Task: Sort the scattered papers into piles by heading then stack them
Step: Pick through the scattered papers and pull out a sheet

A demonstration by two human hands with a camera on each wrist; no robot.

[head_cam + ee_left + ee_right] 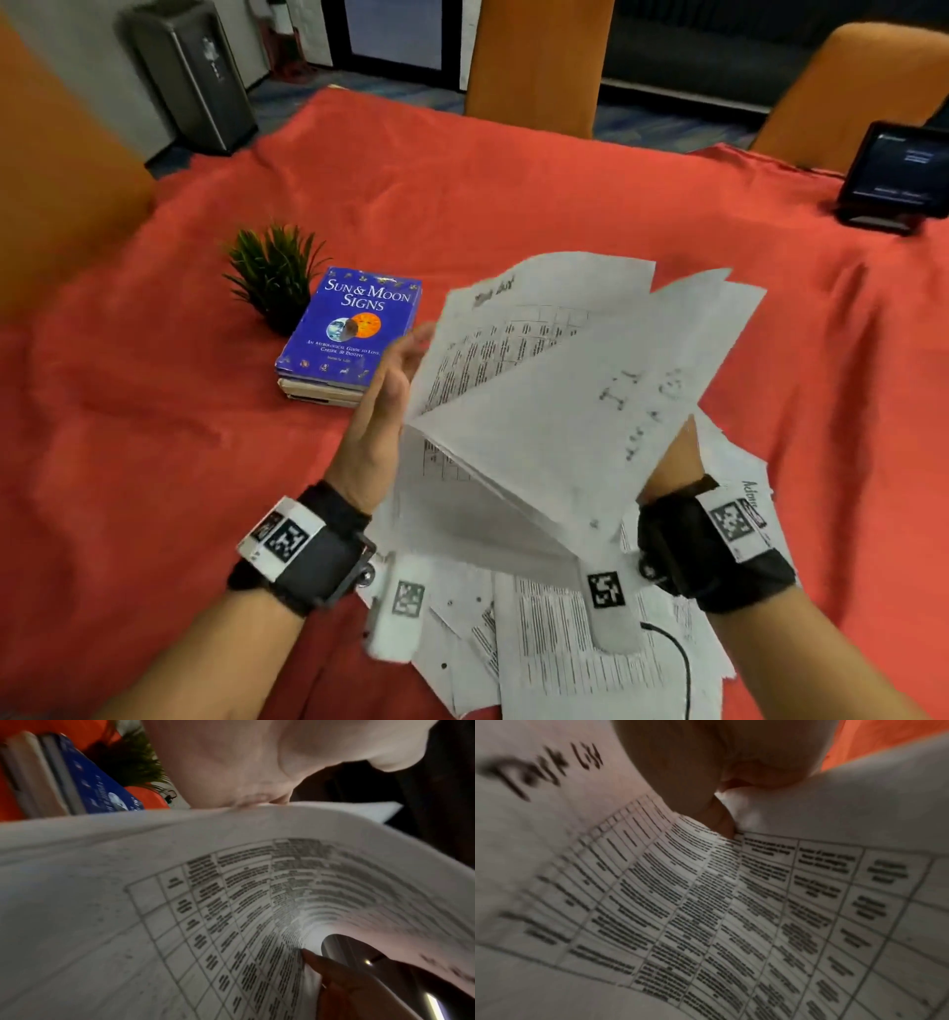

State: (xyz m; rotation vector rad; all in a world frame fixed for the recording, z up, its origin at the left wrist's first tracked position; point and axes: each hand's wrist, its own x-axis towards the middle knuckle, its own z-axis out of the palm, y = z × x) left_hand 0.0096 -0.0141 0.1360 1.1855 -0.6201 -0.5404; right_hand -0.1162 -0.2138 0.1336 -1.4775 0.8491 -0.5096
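I hold a fanned sheaf of white papers (pixel 565 385) up over the red tablecloth (pixel 513 195). My left hand (pixel 395 380) grips its left edge, fingers lying along the sheets. My right hand (pixel 678 452) holds the right side and is mostly hidden behind them. The front sheet carries a printed table under a "Task List" heading (pixel 539 770), and my right thumb (pixel 693 780) presses on it. In the left wrist view the curved table sheet (pixel 180 923) runs into my left palm (pixel 231 760). More loose papers (pixel 565 663) lie scattered on the cloth beneath my wrists.
A blue "Sun & Moon Signs" book (pixel 354 329) lies on another book left of the sheaf, beside a small potted plant (pixel 274 277). A dark tablet (pixel 898 174) stands at the far right. Orange chairs (pixel 534 61) and a grey bin (pixel 190 77) stand beyond the table.
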